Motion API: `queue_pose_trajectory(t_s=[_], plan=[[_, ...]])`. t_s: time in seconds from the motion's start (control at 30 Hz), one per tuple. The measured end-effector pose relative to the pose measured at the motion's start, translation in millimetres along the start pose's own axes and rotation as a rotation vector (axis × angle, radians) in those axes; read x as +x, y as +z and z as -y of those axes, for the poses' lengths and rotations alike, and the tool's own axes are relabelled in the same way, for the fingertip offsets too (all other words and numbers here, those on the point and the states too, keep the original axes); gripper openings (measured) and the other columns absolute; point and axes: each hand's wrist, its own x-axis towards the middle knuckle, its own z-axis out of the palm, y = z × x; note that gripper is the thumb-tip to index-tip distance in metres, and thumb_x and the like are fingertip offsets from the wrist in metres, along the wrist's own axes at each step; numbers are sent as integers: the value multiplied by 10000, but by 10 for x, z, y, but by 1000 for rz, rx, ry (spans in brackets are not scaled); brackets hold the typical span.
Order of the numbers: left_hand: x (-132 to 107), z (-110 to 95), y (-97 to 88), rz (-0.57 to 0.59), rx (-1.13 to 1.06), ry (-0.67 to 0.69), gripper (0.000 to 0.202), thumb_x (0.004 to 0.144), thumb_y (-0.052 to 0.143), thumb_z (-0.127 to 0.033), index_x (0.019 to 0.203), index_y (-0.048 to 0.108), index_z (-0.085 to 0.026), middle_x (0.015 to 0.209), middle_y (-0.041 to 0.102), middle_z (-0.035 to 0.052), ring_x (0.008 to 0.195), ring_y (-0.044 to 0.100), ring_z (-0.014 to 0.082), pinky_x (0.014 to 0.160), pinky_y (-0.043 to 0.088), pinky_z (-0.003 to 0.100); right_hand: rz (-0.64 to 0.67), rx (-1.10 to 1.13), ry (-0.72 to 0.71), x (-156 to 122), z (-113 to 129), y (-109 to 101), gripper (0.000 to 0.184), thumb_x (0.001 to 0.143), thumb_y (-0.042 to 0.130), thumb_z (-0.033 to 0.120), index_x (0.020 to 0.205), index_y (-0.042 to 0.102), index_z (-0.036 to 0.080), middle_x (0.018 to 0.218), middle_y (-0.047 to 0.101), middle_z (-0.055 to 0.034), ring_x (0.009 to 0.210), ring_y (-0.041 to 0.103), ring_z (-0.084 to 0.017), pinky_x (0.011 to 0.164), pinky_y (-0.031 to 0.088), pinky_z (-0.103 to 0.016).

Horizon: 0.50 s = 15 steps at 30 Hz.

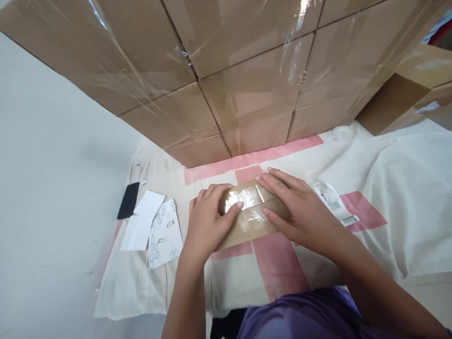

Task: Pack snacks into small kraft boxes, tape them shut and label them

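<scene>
A small brown cardboard box point(252, 216) lies on the cloth in front of me, with shiny clear tape across its top seam. My left hand point(213, 214) grips its left end, the thumb lying on the taped top and the fingers curled over the far side. At the right end, my right hand point(294, 205) holds the box with its thumb on top and fingers over the far edge. The box's far side is partly hidden under the fingers.
Large cardboard boxes point(247, 94), stacked and taped, form a wall behind. An open carton point(395, 101) stands at right. White paper point(143, 223), a sheet with drawings point(165, 235) and a flat black object point(128, 201) lie left; a white printed item point(332, 200) lies right.
</scene>
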Motion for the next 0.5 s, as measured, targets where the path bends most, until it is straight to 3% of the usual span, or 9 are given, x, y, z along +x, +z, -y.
queue_pose_trajectory(t_s=[0.13,0.27,0.33,0.4,0.5], plan=[[125,-86,-52,16,-50,23,120,957,598,-402,969,645,-292,1045,721,-23,997,607,246,926,414,425,10,13,27,-5,-40,28,551,958,552,331,1488,467,206,1571,480,-106,1472,431,-286,1193,417,-509],[164,47,-64,-97,-188,26,203,992,512,-303,863,662,-258,932,713,-26,887,621,181,839,451,328,-21,40,23,16,-80,56,541,961,561,385,1473,494,224,1558,500,-106,1440,476,-318,1170,448,-531],[68,341,-30,-267,-246,-13,171,978,533,-319,918,675,-245,929,694,-11,861,616,161,802,460,291,-60,66,-1,27,-95,54,538,955,572,400,1460,514,227,1516,544,-114,1409,512,-333,1142,480,-538],[-137,794,19,-471,-242,-148,190,960,554,-366,940,674,-220,839,643,-4,790,590,149,751,460,270,-118,80,3,22,-99,47,512,947,584,398,1434,549,245,1467,588,-116,1356,565,-345,1117,503,-556],[-593,1582,43,-542,-61,-419,245,932,553,-403,985,683,-202,777,583,-4,743,563,157,750,470,278,-268,85,50,-47,-58,90,477,938,613,350,1413,569,362,1385,638,-91,1292,610,-355,1087,514,-584]])
